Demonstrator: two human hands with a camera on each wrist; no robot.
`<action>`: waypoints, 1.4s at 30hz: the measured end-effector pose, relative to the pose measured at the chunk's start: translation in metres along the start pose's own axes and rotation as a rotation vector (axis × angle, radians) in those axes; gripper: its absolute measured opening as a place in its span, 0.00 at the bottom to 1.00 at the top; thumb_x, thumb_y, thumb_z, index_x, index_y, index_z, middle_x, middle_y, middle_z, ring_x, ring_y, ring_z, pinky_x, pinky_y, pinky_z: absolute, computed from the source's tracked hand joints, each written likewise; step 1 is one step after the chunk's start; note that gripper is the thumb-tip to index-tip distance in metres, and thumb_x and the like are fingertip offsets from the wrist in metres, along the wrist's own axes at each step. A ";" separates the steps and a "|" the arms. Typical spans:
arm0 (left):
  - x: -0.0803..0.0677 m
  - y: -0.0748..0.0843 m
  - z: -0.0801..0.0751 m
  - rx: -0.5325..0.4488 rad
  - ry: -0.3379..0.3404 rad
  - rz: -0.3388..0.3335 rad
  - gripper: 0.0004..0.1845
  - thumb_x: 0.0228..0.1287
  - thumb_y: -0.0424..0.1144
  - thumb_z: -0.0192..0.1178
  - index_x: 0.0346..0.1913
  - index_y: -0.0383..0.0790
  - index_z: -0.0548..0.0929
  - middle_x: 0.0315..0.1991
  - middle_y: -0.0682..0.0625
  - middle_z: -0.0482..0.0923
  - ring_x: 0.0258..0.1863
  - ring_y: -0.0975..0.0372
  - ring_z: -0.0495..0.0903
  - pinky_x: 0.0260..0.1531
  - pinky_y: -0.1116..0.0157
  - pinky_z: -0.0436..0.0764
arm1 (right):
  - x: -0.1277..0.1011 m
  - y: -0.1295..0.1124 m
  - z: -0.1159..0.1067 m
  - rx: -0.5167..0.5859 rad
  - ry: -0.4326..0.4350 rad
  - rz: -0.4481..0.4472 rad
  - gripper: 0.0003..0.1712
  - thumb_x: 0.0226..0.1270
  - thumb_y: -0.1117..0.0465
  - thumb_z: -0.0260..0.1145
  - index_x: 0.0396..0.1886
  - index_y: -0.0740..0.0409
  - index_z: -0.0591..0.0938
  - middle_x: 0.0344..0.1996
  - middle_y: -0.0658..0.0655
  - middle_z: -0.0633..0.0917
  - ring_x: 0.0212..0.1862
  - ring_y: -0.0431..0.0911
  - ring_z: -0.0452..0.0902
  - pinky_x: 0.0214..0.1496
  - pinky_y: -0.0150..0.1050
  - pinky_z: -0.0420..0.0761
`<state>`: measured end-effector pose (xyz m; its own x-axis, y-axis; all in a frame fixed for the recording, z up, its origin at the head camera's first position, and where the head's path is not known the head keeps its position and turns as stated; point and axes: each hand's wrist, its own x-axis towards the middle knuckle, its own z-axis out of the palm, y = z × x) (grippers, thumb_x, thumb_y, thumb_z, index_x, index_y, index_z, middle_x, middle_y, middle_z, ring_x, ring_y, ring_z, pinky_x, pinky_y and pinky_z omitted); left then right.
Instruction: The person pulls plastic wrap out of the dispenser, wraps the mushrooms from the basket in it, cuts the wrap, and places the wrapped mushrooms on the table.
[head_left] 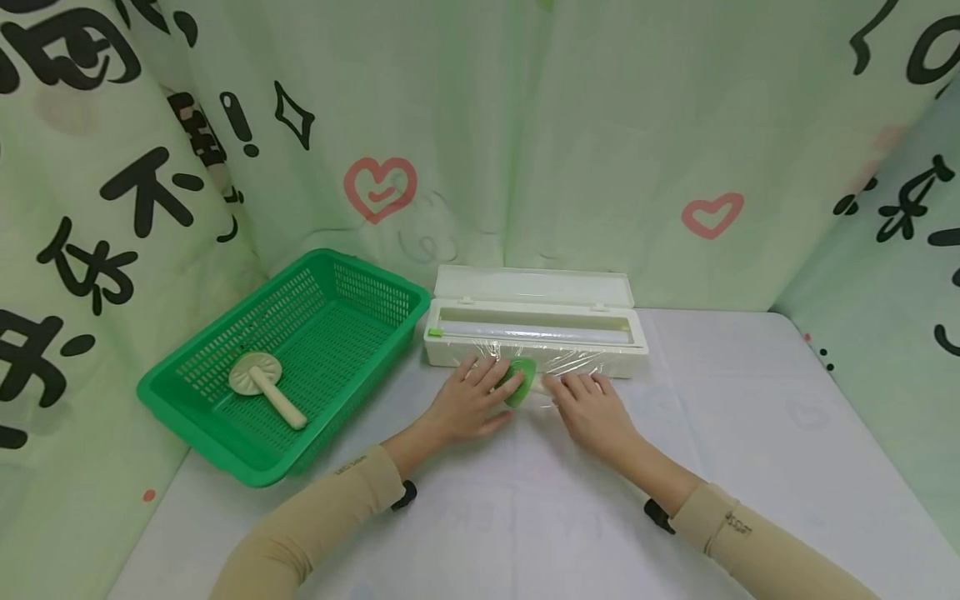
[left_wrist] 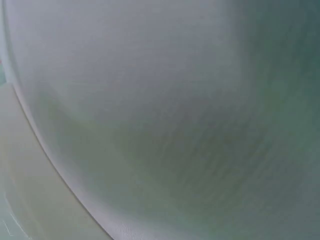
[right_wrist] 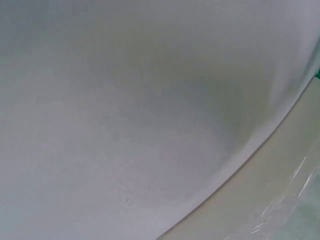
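In the head view a mushroom-shaped piece with a green cap [head_left: 522, 379] and a cream stem lies between the two hands. My left hand [head_left: 474, 400] has its fingers stretched out and spread, the forefinger across the cap. From the other side my right hand [head_left: 592, 417] holds the stem's end with bent fingers. Clear cling film [head_left: 577, 360] hangs wrinkled from the front of a long white film dispenser [head_left: 536, 354], just beyond the hands. Its lid [head_left: 534, 287] stands up at the back. Neither wrist view shows a hand.
On the left sits a green basket [head_left: 360, 400], holding a similar piece [head_left: 255, 372] with a ribbed cream underside and stem. A white cloth [head_left: 750, 433] covers the table. Pale green printed curtains [head_left: 585, 150] hang behind and on both sides.
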<state>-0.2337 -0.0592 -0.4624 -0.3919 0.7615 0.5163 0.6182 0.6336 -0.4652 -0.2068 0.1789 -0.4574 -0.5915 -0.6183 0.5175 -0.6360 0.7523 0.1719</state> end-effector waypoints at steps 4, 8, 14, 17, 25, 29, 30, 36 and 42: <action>0.001 0.000 0.002 0.058 -0.012 -0.015 0.36 0.50 0.59 0.61 0.59 0.52 0.60 0.56 0.47 0.63 0.53 0.57 0.64 0.54 0.59 0.65 | 0.003 0.004 -0.005 0.027 -0.012 -0.016 0.17 0.72 0.54 0.43 0.51 0.57 0.72 0.36 0.56 0.74 0.38 0.53 0.73 0.43 0.50 0.70; 0.003 -0.004 0.002 0.084 -0.009 -0.008 0.37 0.49 0.58 0.63 0.60 0.53 0.60 0.54 0.48 0.65 0.51 0.58 0.65 0.54 0.61 0.64 | 0.005 0.008 -0.009 0.029 -0.019 -0.029 0.27 0.74 0.50 0.30 0.52 0.58 0.72 0.37 0.57 0.75 0.39 0.53 0.73 0.45 0.51 0.70; 0.006 -0.010 -0.002 0.078 -0.011 0.020 0.37 0.51 0.59 0.62 0.61 0.50 0.60 0.53 0.49 0.66 0.51 0.58 0.65 0.53 0.62 0.64 | 0.007 0.013 -0.010 -0.024 0.043 -0.057 0.23 0.70 0.52 0.42 0.52 0.61 0.72 0.36 0.57 0.77 0.38 0.53 0.73 0.46 0.50 0.70; 0.007 -0.012 -0.003 0.080 -0.012 0.022 0.36 0.53 0.59 0.60 0.61 0.49 0.60 0.53 0.49 0.67 0.50 0.59 0.66 0.54 0.62 0.65 | 0.008 0.015 -0.009 -0.068 0.127 -0.064 0.23 0.72 0.50 0.39 0.50 0.60 0.73 0.36 0.58 0.77 0.38 0.53 0.74 0.44 0.49 0.70; 0.017 -0.022 -0.005 0.096 0.070 0.016 0.34 0.55 0.60 0.56 0.61 0.47 0.64 0.48 0.51 0.74 0.46 0.60 0.73 0.51 0.61 0.69 | 0.011 0.021 -0.006 -0.158 0.352 -0.061 0.17 0.74 0.52 0.41 0.43 0.55 0.73 0.34 0.58 0.77 0.33 0.53 0.73 0.38 0.46 0.69; 0.024 -0.031 -0.006 0.118 0.150 0.019 0.35 0.53 0.63 0.57 0.59 0.47 0.66 0.45 0.52 0.75 0.43 0.61 0.73 0.48 0.62 0.70 | 0.017 0.026 -0.006 -0.150 0.397 -0.073 0.13 0.73 0.54 0.44 0.42 0.54 0.72 0.32 0.58 0.75 0.32 0.53 0.72 0.35 0.46 0.69; 0.026 -0.033 -0.006 0.124 0.166 0.020 0.35 0.52 0.63 0.57 0.59 0.46 0.66 0.45 0.52 0.75 0.42 0.61 0.74 0.48 0.63 0.70 | 0.019 0.028 -0.007 -0.143 0.405 -0.075 0.12 0.72 0.54 0.45 0.42 0.55 0.72 0.32 0.58 0.75 0.32 0.53 0.72 0.35 0.46 0.69; 0.037 -0.048 -0.013 0.167 0.194 0.051 0.34 0.53 0.63 0.56 0.58 0.46 0.67 0.45 0.51 0.76 0.42 0.61 0.75 0.47 0.63 0.72 | 0.032 0.037 -0.011 -0.162 0.449 -0.092 0.14 0.70 0.53 0.47 0.43 0.56 0.74 0.31 0.58 0.74 0.31 0.53 0.70 0.35 0.48 0.67; 0.049 -0.059 -0.018 0.234 0.190 0.066 0.33 0.56 0.64 0.53 0.58 0.46 0.68 0.44 0.52 0.75 0.39 0.61 0.73 0.46 0.62 0.71 | 0.046 0.045 -0.020 -0.184 0.493 -0.109 0.13 0.68 0.53 0.49 0.41 0.56 0.74 0.29 0.58 0.75 0.29 0.52 0.69 0.35 0.48 0.67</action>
<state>-0.2769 -0.0623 -0.3964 -0.2077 0.7767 0.5947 0.4558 0.6148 -0.6437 -0.2525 0.1890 -0.4088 -0.1955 -0.5484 0.8131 -0.5574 0.7443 0.3680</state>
